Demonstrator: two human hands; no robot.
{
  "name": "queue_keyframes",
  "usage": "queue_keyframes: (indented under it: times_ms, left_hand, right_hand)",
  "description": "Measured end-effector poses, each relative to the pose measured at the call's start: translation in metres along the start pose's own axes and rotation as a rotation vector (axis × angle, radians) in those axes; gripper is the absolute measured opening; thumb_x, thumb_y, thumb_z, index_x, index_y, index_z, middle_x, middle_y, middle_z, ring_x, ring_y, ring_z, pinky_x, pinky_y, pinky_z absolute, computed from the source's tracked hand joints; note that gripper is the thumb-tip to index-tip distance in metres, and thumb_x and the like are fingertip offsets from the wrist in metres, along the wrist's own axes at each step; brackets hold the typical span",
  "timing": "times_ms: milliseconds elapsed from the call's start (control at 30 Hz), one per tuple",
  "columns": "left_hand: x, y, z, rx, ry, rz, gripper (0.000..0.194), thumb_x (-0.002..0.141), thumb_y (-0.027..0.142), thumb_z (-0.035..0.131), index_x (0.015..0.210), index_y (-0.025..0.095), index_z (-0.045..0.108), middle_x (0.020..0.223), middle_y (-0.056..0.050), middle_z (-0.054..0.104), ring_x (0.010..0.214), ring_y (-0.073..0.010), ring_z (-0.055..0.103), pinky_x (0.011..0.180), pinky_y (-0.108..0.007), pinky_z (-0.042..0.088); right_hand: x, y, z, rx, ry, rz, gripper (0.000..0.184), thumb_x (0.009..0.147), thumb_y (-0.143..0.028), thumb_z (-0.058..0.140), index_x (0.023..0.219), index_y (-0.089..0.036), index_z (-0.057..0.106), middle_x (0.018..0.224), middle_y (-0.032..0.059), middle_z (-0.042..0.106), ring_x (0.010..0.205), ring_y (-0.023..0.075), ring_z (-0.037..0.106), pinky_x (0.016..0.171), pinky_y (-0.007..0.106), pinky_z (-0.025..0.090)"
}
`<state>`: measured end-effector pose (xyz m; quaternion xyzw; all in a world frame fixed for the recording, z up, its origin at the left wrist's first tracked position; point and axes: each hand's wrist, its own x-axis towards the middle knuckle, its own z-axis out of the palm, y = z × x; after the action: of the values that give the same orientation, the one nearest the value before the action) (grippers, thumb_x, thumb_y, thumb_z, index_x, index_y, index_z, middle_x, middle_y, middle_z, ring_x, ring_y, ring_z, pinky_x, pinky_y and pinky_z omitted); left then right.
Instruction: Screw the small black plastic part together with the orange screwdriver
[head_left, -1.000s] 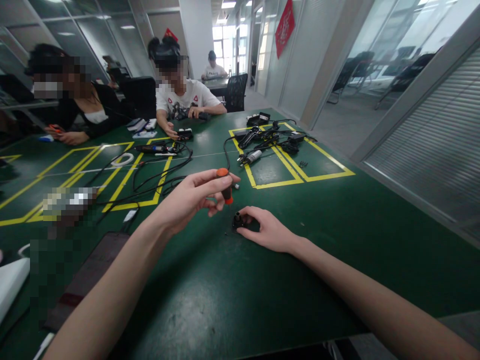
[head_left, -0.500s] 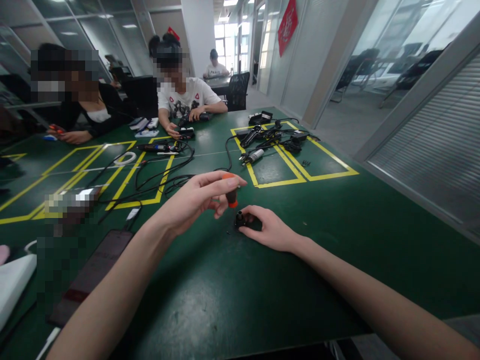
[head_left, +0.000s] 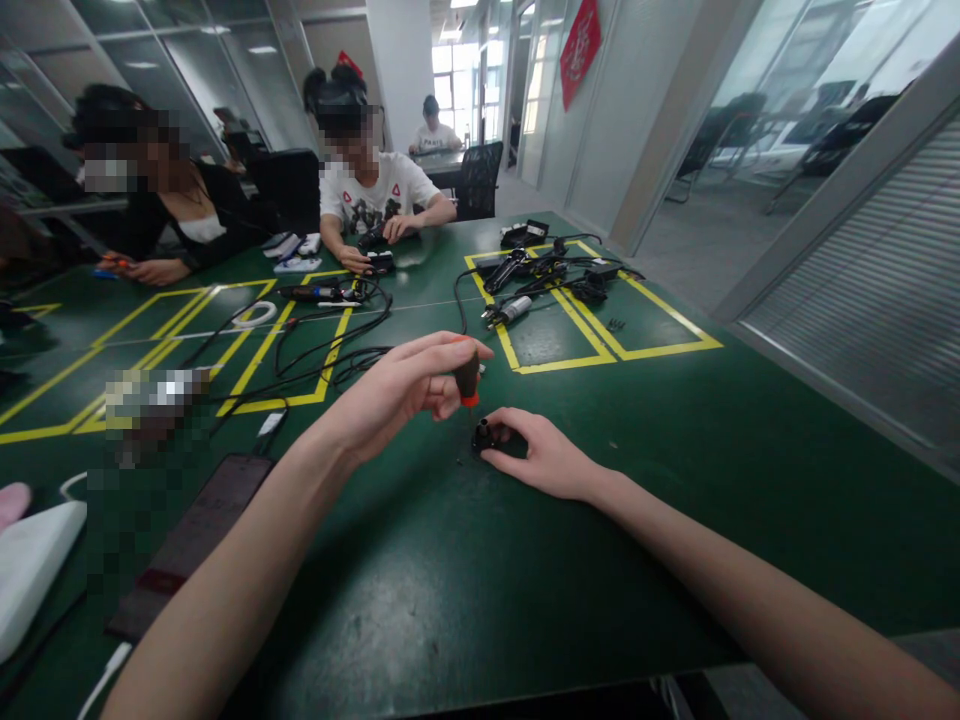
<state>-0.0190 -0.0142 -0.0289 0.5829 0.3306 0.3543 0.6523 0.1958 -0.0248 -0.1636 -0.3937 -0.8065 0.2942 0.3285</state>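
Note:
My left hand (head_left: 420, 378) is closed on a small screwdriver (head_left: 469, 380) with a black and orange handle. The screwdriver stands nearly upright, its thin shaft pointing down, and my forefinger and thumb lie near the handle's top. Just below the shaft, a small black part with a round stub (head_left: 482, 434) rests on the green table (head_left: 420, 580). Thumb and fingers of my right hand (head_left: 544, 455) pinch this part from the right. Whether the screwdriver's tip touches the part, I cannot tell. A tiny dark speck (head_left: 460, 461) lies left of the part.
Black cables and devices (head_left: 517, 270) lie in yellow-taped areas ahead. A phone-like dark slab (head_left: 202, 530) with a cable is left of my forearm, near a white box (head_left: 37, 570). Across the table, a person in a white shirt (head_left: 382, 195) handles a black device; another person (head_left: 180, 220) sits further left.
The view has shifted slightly. My left fingers have moved a little on the screwdriver's handle, and its shaft now shows more clearly. My right hand keeps its hold on the black part.

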Motion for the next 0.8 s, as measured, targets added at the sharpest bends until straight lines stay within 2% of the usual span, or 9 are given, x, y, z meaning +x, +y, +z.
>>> queue_keyframes:
  times_ms: [100,233,300,400,600,700,800]
  left_hand:
    - [0.0004,0.0003,-0.0010,0.011,-0.002,0.003,0.044,0.083,0.052,0.078,0.101,0.012,0.075,0.080,-0.003,0.066,0.057,-0.0081,0.049,0.053,-0.022,0.040]
    - [0.0018,0.0020,-0.0016,-0.015,0.005,-0.012,0.051,0.082,0.060,0.074,0.098,0.012,0.073,0.100,-0.010,0.075,0.061,-0.0122,0.059,0.059,-0.026,0.049]
    - [0.0026,0.0024,-0.0013,-0.003,-0.005,-0.033,0.054,0.083,0.064,0.071,0.099,0.012,0.072,0.103,-0.013,0.076,0.062,-0.0145,0.063,0.062,-0.029,0.053]
    - [0.0034,0.0015,-0.0004,0.017,0.006,-0.037,0.053,0.082,0.062,0.072,0.098,0.012,0.071,0.095,-0.011,0.076,0.060,-0.0140,0.063,0.061,-0.028,0.053]
    - [0.0023,-0.0007,-0.0010,0.055,0.043,0.016,0.050,0.083,0.057,0.075,0.106,0.012,0.073,0.080,-0.004,0.068,0.056,-0.0098,0.055,0.050,-0.021,0.043]
    - [0.0021,0.0007,-0.0018,0.019,0.022,-0.007,0.052,0.082,0.059,0.075,0.102,0.012,0.071,0.094,-0.008,0.072,0.058,-0.0114,0.060,0.050,-0.022,0.048]
    - [0.0032,0.0021,-0.0020,-0.025,0.015,-0.052,0.054,0.084,0.063,0.070,0.105,0.013,0.066,0.110,-0.014,0.074,0.066,-0.0170,0.069,0.052,-0.025,0.053]
  right_hand:
    - [0.0003,-0.0006,-0.0004,0.007,-0.003,0.002,0.019,0.088,-0.024,0.070,0.107,-0.021,0.065,0.098,0.0059,0.073,0.086,0.0200,0.067,0.082,0.036,0.056]
    - [0.0007,-0.0018,-0.0011,0.021,-0.006,0.006,0.019,0.088,-0.024,0.070,0.106,-0.021,0.065,0.098,0.0057,0.073,0.086,0.0200,0.067,0.081,0.036,0.056]
    - [0.0007,-0.0020,-0.0013,0.024,-0.008,0.008,0.019,0.088,-0.024,0.070,0.106,-0.020,0.066,0.099,0.0062,0.073,0.086,0.0202,0.067,0.081,0.036,0.056]
    - [0.0005,-0.0016,-0.0012,0.024,-0.008,0.007,0.019,0.088,-0.025,0.070,0.106,-0.020,0.066,0.099,0.0064,0.073,0.086,0.0202,0.067,0.082,0.036,0.056]
    - [0.0005,0.0001,-0.0014,0.007,-0.009,-0.019,0.020,0.089,-0.024,0.071,0.107,-0.020,0.066,0.099,0.0057,0.073,0.086,0.0194,0.067,0.081,0.034,0.055]
    - [0.0003,0.0004,-0.0013,-0.004,-0.012,-0.013,0.020,0.088,-0.024,0.072,0.107,-0.020,0.066,0.099,0.0056,0.073,0.086,0.0193,0.067,0.081,0.034,0.055]
    - [0.0002,0.0006,-0.0010,0.002,-0.012,-0.008,0.019,0.089,-0.024,0.071,0.107,-0.021,0.066,0.099,0.0054,0.073,0.086,0.0194,0.067,0.081,0.034,0.055]
